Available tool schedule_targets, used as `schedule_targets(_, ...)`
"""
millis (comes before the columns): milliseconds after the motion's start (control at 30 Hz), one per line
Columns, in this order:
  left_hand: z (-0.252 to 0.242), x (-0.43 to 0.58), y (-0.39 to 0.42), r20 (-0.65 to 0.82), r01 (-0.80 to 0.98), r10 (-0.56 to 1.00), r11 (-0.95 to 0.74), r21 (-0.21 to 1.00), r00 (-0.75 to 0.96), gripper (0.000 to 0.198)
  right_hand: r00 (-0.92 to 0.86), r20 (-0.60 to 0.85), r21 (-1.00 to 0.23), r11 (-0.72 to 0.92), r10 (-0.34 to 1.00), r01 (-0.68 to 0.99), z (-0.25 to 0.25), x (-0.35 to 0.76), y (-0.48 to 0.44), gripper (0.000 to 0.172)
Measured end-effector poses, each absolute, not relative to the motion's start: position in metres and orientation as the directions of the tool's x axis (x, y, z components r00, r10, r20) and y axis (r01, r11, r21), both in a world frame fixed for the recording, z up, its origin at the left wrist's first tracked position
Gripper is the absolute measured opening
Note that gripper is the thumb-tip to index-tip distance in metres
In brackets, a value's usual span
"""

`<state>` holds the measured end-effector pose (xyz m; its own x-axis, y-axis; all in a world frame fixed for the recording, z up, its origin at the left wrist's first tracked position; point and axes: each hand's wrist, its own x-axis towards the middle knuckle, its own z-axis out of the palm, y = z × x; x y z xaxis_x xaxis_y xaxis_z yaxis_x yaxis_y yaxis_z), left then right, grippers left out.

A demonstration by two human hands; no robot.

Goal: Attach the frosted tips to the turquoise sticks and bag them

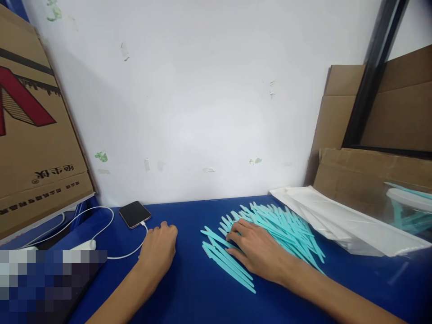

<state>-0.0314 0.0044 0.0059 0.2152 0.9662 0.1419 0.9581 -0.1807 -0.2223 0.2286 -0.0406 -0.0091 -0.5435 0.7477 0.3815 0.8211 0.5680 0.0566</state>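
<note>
A large heap of turquoise sticks with pale tips (290,231) lies on the blue table (189,279). Several more turquoise sticks (229,265) are fanned out at its left. My right hand (251,247) rests over the left side of the heap, its fingers bent and apart at the sticks between the two groups; whether it grips one is hard to tell. To the left, my left hand (158,245) lies on the table with its fingers curled in, away from the sticks. No object shows in it.
A phone (135,214) with a white cable lies behind my left hand. White plastic bags (330,216) are at the right, beside a clear bag holding turquoise pieces (411,216). Cardboard stands at both sides: a printed box (40,148) left, brown sheets (340,108) right. A white wall is behind.
</note>
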Motion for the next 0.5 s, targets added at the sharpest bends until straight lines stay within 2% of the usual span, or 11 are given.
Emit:
schedule_targets(167,0.002,-0.026,0.002,0.124,0.945,0.950,-0.258,-0.199,0.286,0.044,-0.524,0.370,0.064,0.542,0.767,0.838,-0.010,0.233,-0.037,0.013)
schedule_targets(367,-0.003,-0.024,0.004,0.134,0.936,0.937,-0.294,-0.194,0.323,0.037,-0.599,0.342,0.137,0.593,0.724,0.794,-0.008,0.233,-0.037,0.019)
schedule_targets(500,-0.006,-0.025,0.007,0.148,0.934,0.931,-0.306,-0.187,0.334,0.036,-0.598,0.383,0.141,0.595,0.704,0.791,-0.009,0.230,-0.037,0.021)
